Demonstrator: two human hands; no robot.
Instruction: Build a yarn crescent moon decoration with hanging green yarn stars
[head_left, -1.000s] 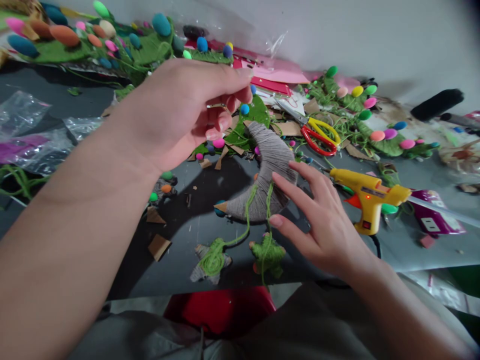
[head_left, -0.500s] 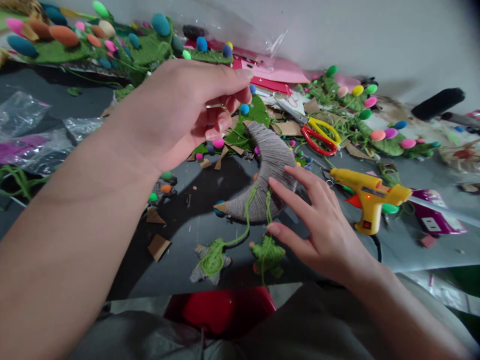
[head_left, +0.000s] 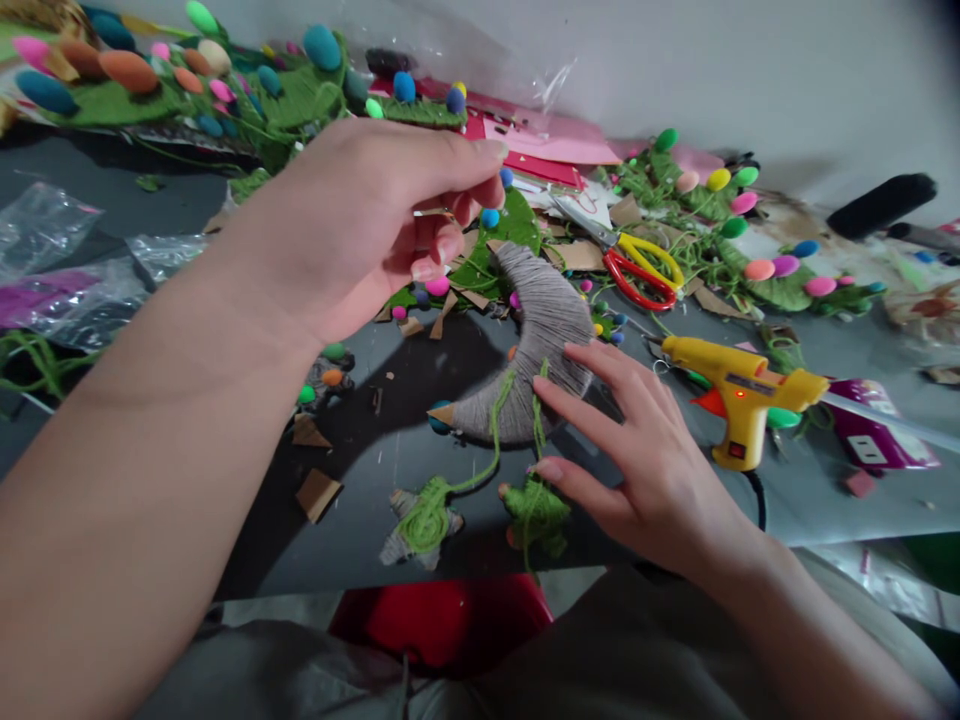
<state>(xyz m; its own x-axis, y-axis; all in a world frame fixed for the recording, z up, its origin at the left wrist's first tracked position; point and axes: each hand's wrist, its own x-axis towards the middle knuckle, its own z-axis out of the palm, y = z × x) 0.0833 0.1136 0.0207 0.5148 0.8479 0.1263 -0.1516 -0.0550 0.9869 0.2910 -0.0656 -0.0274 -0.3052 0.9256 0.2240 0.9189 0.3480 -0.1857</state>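
A crescent wrapped in grey yarn (head_left: 536, 330) lies on the dark table. Two green cords run from its lower part to a grey-and-green star (head_left: 424, 522) and a green star (head_left: 537, 512) near the table's front edge. My right hand (head_left: 637, 440) has its fingers spread, the fingertips at the crescent's lower right and the thumb just above the green star. Above and left of the crescent, my left hand (head_left: 397, 200) is raised with curled fingers and the thumb stretched over them; whatever is between them, if anything, is too small to make out.
A yellow glue gun (head_left: 742, 385) with a lit red light lies at right, its cord running forward. Red-and-yellow scissors (head_left: 641, 270) rest behind the crescent. Cardboard scraps (head_left: 319, 493), plastic bags (head_left: 45, 225) and green leaves with coloured balls (head_left: 300, 100) lie around.
My right hand's fingers have shifted slightly left and down over the crescent, showing more of the right cord's upper end. My left hand has barely moved.
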